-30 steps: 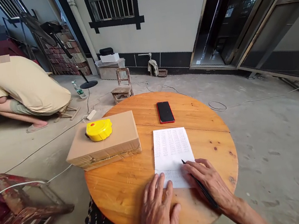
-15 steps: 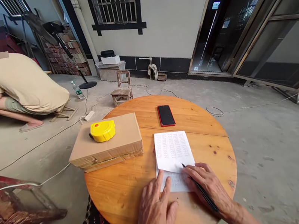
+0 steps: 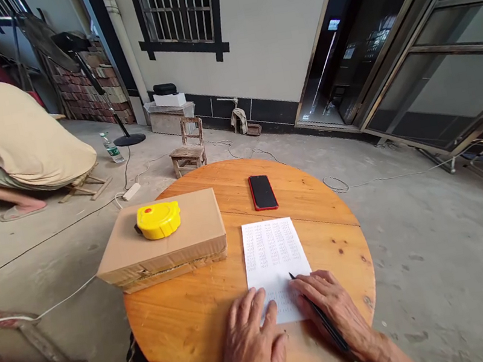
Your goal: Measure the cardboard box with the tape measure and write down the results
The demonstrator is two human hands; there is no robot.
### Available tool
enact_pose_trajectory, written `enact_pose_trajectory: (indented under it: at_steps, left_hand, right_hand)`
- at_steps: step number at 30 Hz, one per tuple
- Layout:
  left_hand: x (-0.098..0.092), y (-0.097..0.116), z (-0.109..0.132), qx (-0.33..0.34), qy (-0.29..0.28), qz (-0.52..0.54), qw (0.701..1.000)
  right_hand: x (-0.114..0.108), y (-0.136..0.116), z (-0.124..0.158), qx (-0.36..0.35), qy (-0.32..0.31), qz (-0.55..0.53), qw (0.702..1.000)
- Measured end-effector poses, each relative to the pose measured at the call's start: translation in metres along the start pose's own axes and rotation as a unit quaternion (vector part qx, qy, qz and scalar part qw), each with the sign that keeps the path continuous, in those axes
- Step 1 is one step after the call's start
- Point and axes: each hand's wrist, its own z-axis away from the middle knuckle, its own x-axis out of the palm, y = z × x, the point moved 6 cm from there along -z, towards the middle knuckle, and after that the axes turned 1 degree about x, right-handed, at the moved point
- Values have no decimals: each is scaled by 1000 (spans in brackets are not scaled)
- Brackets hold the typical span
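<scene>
A white sheet of paper lies on the round wooden table, with rows of small handwriting across its upper part. More writing shows lower down, between my hands; I cannot tell whether that belongs to a second sheet. My left hand rests flat with its fingers apart, the fingertips at the paper's lower left edge. A black pen is held in my right hand, its tip pointing up and left over the paper. That hand lies on the paper's lower right side.
On the table stand a cardboard box with a yellow tape measure on top, and a red-edged phone beyond the paper. A small wooden chair, cables and a water bottle are on the floor. A person crouches at left.
The upper sheet's lower edge, raised and curled before, now lies flatter. Both hands stay at the paper, the left fingers slightly shifted. The whole view has moved a little to the right.
</scene>
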Motion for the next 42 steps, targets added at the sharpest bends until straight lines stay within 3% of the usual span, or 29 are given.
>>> enact_pose_trajectory:
  at_steps: [5, 10, 14, 17, 21, 25, 29, 32, 34, 36, 38, 40, 42]
  left_hand:
    - [9, -2, 7, 8, -8, -26, 1000]
    - [13, -2, 11, -2, -2, -26, 1000]
    - [16, -4, 11, -12, -6, -21, 1000]
    - [17, -4, 10, -16, -12, -23, 1000]
    - [24, -5, 10, -18, -13, -16, 1000]
    - [41, -8, 14, -15, 11, -34, 999]
    - [47, -9, 15, -5, 44, -34, 998]
    - [38, -10, 14, -13, 6, 10, 1000]
    - [30, -11, 12, -25, -41, 54, 997]
    - [22, -13, 11, -60, -72, 93, 991]
    - [16, -15, 11, -87, -90, 119, 985]
    - [14, -14, 10, -90, -104, 133, 981]
    - [13, -12, 10, -86, -113, 136, 980]
  right_hand:
    - [-6, 17, -25, -6, -26, 62, 998]
    - [12, 40, -63, -5, -65, 161, 985]
    - [23, 45, -64, -7, -64, 164, 984]
    - [14, 40, -59, -3, -23, 156, 988]
    - [-8, 9, -82, -19, 46, 86, 995]
    - [-17, -47, -145, -30, 57, -13, 998]
    - [2, -105, -223, -73, 10, -55, 996]
    - [27, -124, -269, -44, -61, -52, 996]
    - [39, -128, -285, -37, -119, -82, 989]
    - [38, -124, -287, -24, -140, -99, 985]
    - [25, -111, -276, 25, -132, -189, 973]
    - [2, -93, -251, 95, -92, -356, 925]
    - [-23, -76, -217, 142, -40, -505, 850]
